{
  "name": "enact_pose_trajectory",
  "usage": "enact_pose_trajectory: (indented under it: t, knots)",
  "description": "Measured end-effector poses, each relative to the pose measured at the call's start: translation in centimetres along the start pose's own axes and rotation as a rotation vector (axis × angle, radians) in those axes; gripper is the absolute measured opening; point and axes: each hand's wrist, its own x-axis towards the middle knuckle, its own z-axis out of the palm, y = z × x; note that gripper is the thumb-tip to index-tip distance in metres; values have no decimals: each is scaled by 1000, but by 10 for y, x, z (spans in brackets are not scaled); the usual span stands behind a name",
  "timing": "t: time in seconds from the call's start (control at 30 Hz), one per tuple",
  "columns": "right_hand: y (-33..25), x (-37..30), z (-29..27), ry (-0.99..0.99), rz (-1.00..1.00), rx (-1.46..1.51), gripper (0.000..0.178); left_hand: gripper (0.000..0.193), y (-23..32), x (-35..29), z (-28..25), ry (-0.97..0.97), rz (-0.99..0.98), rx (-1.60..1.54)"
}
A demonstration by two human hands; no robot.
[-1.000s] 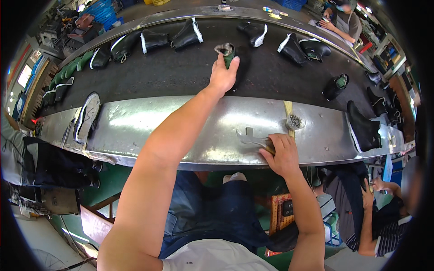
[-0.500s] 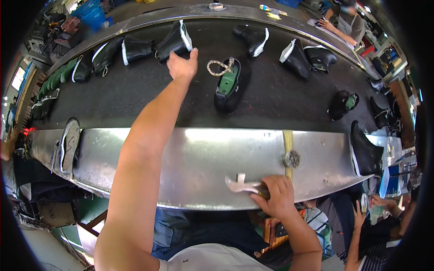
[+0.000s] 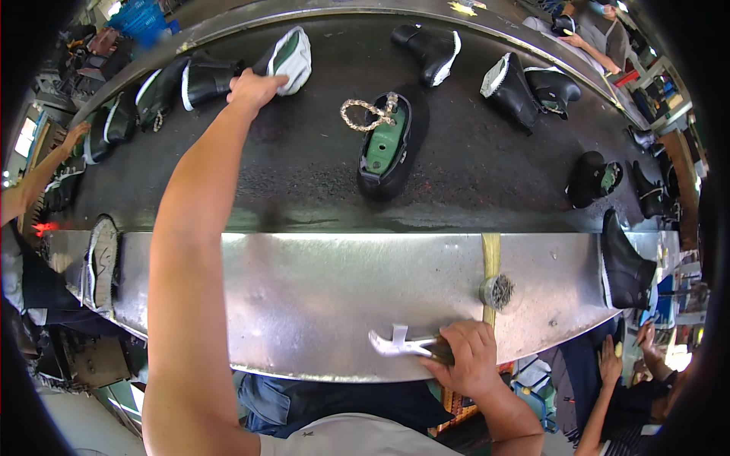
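Note:
My left hand [image 3: 257,90] reaches across the black belt, its fingers closed on a black boot [image 3: 271,64]. The boot is tipped, showing its pale white underside edge and a green inner part. My right hand [image 3: 470,357] grips dark-handled lasting pliers [image 3: 403,346], their curved metal jaws pointing left above the steel ledge [image 3: 304,319]. Between my arms, farther in, a black shoe [image 3: 371,178] lies underside up, with a green last [image 3: 384,140] and a looped cord [image 3: 353,115].
A round tin of tacks [image 3: 499,291] sits on the ledge beside yellow tape [image 3: 491,251]. A boot [image 3: 626,262] stands at the ledge's right; a sole-like piece [image 3: 103,262] leans left. Several boots line the belt. Another person's hand [image 3: 76,137] touches a boot at far left.
My left hand has moved left, and the boot it holds has turned to show its underside. Another person's arm has come in at far left. My right hand still holds the pliers.

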Motion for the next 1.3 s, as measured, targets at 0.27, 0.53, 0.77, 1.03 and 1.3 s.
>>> enact_pose_trajectory:
  t: [0.27,0.53,0.77,1.03,1.3]
  knots:
    - [-11,-4,5,101,14,-32,52,77,-87,-190,-204,-540,-10,-193]
    - [-29,-9,11,180,3,-87,47,81,-309,-366,-241,-66,425,-202]
    - [-73,-73,33,369,-84,-120,50,118,-322,-396,-188,214,295,-92]
    - [-178,-239,99,-141,473,439,41,93,-289,-413,-232,428,670,-195]
    - [-199,-243,94,-368,873,870,31,81,-248,-531,-365,128,1125,-281]
